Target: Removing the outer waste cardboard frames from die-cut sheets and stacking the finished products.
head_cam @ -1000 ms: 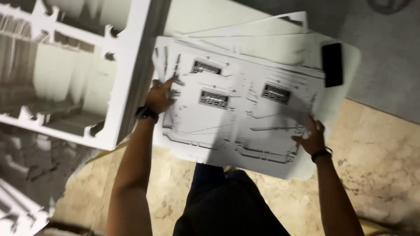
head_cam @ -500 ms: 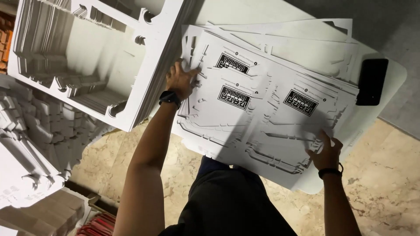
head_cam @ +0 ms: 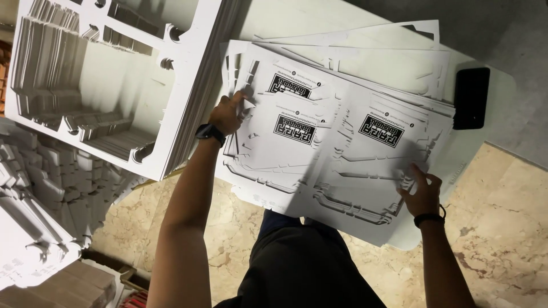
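Head view, looking straight down. Hard to make out: fingertips of the left hand (head_cam: 227,113), tucked against the upper left edge of the top die-cut card sheet (head_cam: 319,154), so grip unclear — cannot tell whether pinching the sheet or only pressing on it. Dark watch (head_cam: 210,133) on that wrist. Right hand (head_cam: 423,193) at the sheet's lower right corner, fingers spread and laid flat on the card, open, not clasped around anything; black band (head_cam: 429,218) on the wrist. Top sheet lying on a fanned stack of like sheets (head_cam: 388,63), white, cut with slots and tabs, three black printed labels on it; lower sheets mostly covered, only edges showing at the top and right. Stack resting on a pale table (head_cam: 502,114), most of its surface hidden beneath the card. Near edge of the stack overhanging the dark trousers (head_cam: 308,268), legs otherwise unseen.

Around: black phone (head_cam: 471,98) flat on the table, just beside the right edge of the stack. Thick white pile of punched-out waste frames (head_cam: 114,80) to the left, close by the left hand, top cut off by the picture edge. More white card offcuts (head_cam: 40,199) heaped lower left, blurred and partly cropped. Mottled beige stone floor (head_cam: 502,228) below.
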